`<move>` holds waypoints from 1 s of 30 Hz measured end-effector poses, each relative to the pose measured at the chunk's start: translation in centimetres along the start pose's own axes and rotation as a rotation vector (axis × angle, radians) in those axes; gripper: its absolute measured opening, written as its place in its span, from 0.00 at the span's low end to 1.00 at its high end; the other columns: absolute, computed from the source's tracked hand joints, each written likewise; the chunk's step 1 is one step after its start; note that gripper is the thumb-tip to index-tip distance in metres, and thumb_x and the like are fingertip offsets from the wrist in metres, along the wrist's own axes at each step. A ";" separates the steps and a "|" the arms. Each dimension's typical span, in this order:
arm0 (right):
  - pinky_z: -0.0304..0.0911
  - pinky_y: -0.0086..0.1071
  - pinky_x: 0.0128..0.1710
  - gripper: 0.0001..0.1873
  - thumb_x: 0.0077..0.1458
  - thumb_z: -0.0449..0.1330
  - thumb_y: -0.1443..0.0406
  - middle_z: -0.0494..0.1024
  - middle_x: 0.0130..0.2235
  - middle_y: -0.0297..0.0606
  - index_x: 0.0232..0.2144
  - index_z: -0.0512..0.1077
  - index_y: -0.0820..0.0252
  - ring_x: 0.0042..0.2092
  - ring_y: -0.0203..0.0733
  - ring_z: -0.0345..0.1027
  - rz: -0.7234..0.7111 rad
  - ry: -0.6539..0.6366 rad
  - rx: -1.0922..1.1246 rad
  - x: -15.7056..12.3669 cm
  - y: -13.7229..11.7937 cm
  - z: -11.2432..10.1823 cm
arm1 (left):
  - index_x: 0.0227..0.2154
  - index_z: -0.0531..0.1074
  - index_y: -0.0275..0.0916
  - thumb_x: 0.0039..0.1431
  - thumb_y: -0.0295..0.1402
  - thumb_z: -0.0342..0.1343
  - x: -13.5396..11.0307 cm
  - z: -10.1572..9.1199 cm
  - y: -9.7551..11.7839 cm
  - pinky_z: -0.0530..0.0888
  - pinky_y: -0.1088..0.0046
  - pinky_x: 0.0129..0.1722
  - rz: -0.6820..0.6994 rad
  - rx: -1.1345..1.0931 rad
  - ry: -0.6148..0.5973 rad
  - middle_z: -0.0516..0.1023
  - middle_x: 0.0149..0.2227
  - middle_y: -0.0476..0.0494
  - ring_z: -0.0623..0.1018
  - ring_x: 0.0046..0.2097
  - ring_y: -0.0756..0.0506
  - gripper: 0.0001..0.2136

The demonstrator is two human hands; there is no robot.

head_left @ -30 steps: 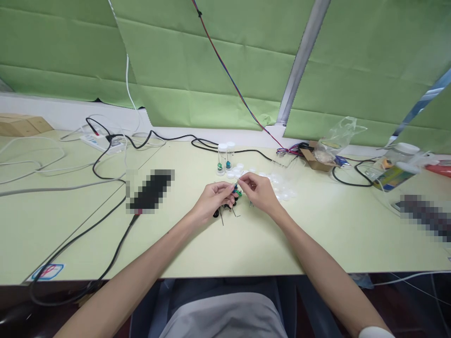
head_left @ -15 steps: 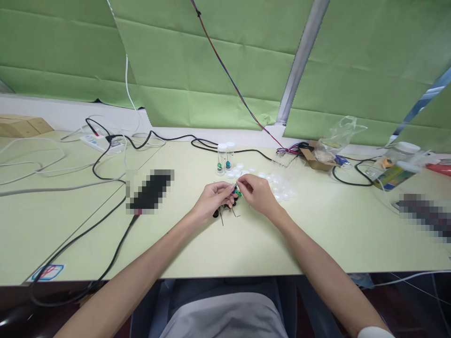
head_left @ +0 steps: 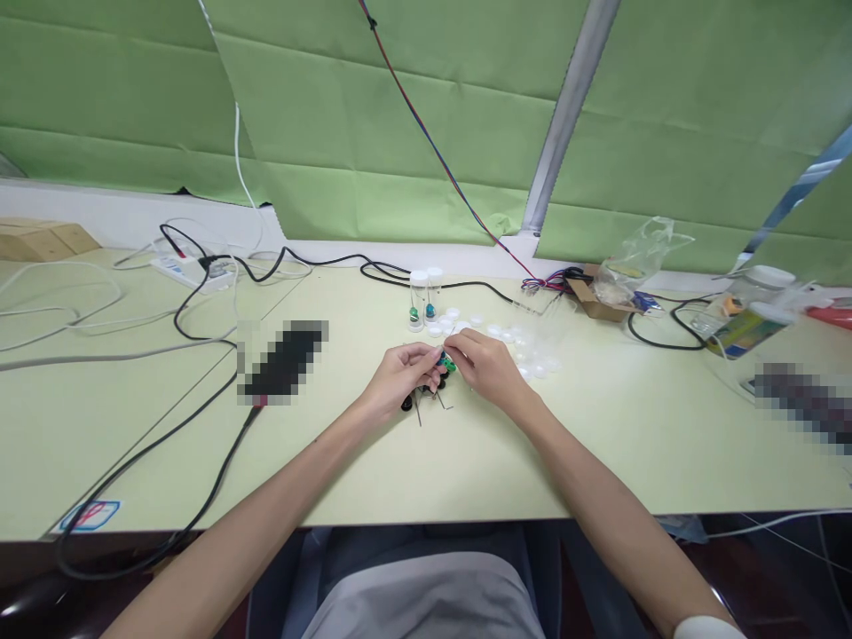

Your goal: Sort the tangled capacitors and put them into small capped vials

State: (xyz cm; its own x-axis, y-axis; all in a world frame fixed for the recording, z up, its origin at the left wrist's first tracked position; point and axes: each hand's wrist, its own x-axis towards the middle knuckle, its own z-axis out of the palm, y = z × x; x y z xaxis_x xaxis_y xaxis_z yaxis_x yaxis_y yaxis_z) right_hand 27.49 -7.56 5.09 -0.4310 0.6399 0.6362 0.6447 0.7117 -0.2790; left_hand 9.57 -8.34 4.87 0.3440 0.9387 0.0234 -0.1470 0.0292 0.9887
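My left hand (head_left: 407, 374) is closed around a small green and blue part (head_left: 445, 362), held just above the table. My right hand (head_left: 485, 362) pinches at the top of that part; what lies between its fingertips is too small to make out. Black round pieces (head_left: 406, 403) and thin metal rods (head_left: 419, 414) lie under and beside my left hand, partly covered by it. Just beyond my hands stand two clear tubes with white caps, one holding a green part (head_left: 414, 313) and the other a blue part (head_left: 430, 310).
White round caps (head_left: 525, 371) lie scattered behind my right hand. A pixelated dark object (head_left: 286, 359) with a black cable lies to the left. At the back right are a cardboard box (head_left: 595, 306) with a plastic bag and a clear jar (head_left: 759, 288). Cables (head_left: 333, 261) run along the wall.
My right fingertips have shifted slightly over the green and blue part. My left hand stays almost in place, and the tubes and loose pieces have not moved.
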 end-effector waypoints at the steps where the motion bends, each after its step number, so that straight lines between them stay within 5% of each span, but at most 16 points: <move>1: 0.59 0.30 0.33 0.13 0.67 0.49 0.65 0.74 0.33 0.40 0.37 0.73 0.58 0.33 0.39 0.66 -0.004 0.000 0.001 0.0 0.1 0.0 | 0.32 0.75 0.34 0.51 0.46 0.65 0.0 0.0 0.0 0.70 0.72 0.28 0.001 -0.002 0.000 0.75 0.30 0.44 0.72 0.27 0.51 0.18; 30: 0.67 0.32 0.38 0.10 0.64 0.55 0.67 0.78 0.40 0.42 0.43 0.76 0.59 0.38 0.40 0.73 -0.036 0.023 0.080 0.1 1.2 -0.5 | 0.33 0.75 0.33 0.50 0.45 0.66 0.1 -0.1 -0.1 0.69 0.73 0.28 -0.019 -0.050 0.030 0.76 0.28 0.46 0.72 0.26 0.52 0.18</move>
State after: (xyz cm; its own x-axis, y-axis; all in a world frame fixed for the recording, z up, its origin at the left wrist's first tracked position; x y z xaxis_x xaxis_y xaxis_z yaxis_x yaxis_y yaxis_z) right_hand 28.49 -6.75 5.17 -0.4376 0.6075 0.6629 0.5762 0.7554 -0.3120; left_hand 9.55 -8.25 4.72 0.3191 0.9477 -0.0003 -0.1868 0.0632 0.9804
